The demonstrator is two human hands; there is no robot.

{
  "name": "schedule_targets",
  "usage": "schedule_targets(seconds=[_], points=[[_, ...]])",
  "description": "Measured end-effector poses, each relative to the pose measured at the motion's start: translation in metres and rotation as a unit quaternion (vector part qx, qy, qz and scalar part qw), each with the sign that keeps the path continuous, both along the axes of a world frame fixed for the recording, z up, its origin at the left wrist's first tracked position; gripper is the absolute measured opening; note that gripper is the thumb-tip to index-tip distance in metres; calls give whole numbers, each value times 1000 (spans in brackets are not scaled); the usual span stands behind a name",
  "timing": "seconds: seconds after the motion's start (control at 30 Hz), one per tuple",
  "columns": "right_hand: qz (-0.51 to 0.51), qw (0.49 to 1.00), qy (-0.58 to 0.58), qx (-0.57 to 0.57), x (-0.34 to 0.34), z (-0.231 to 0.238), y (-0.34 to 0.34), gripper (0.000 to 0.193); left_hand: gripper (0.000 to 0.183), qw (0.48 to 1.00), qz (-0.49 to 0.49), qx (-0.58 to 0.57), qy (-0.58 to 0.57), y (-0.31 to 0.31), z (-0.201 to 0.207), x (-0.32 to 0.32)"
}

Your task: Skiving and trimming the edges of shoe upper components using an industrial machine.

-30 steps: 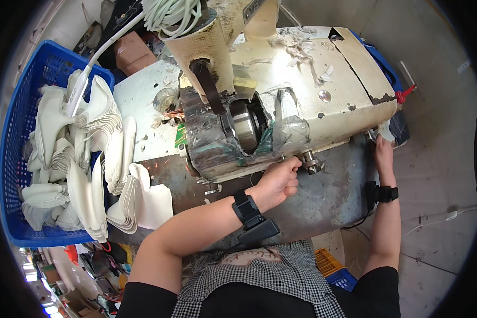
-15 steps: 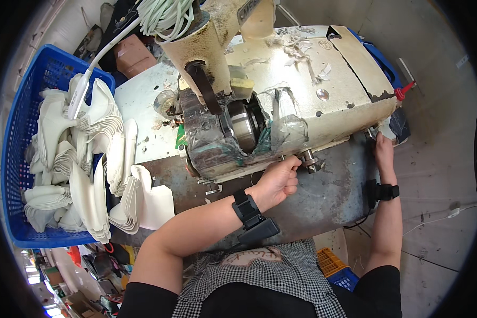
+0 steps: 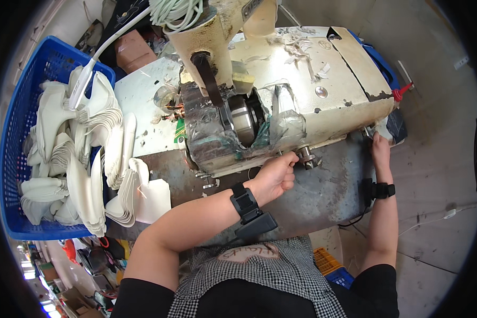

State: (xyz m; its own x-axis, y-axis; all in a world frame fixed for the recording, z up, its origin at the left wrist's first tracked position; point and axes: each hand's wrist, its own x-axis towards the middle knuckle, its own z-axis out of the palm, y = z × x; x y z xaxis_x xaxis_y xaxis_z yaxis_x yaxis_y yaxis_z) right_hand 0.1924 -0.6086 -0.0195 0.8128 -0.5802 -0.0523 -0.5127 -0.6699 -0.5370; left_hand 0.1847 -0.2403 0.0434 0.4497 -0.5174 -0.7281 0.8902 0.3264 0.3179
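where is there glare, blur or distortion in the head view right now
Head view: glare whitens the cream metal machine housing and streaks the silvery cylindrical metal roller; head view: the blue perforated plastic basket bows near the dark fisheye rim; head view: left hand shows no obvious blur.

I count two sets of fingers of mine, the left fingers (image 3: 288, 183) and the right fingers (image 3: 377, 142), and two black wrist straps (image 3: 244, 202), one on each arm. I wear one checked apron (image 3: 249, 265). Before me are one table (image 3: 334, 196) and one cream machine (image 3: 350, 79), with one silver drum (image 3: 244, 122) showing. On the left I see one large blue basket (image 3: 47, 232) and one white lamp (image 3: 81, 89); near me, one yellow crate (image 3: 325, 259) and one small blue crate (image 3: 342, 277). Far left there is one brown box (image 3: 134, 51); far right, one red tip (image 3: 400, 94). The white pieces (image 3: 52, 122) overlap too much for me to number.
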Motion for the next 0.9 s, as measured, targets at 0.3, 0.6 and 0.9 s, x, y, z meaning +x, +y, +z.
schedule_targets(seconds=[0.3, 0.6, 0.9], points=[[43, 997, 7, -62, 1, -4, -5, 52, 21, 1000, 7, 5, -8, -1, 1, 0], [-5, 1000, -4, -31, 0, -2, 2, 54, 21, 989, 43, 135, -31, -12, 7, -5], [-29, 1000, 10, 5, 2, 7, 13, 53, 28, 984, 68, -162, 30, -2, -22, -1]])
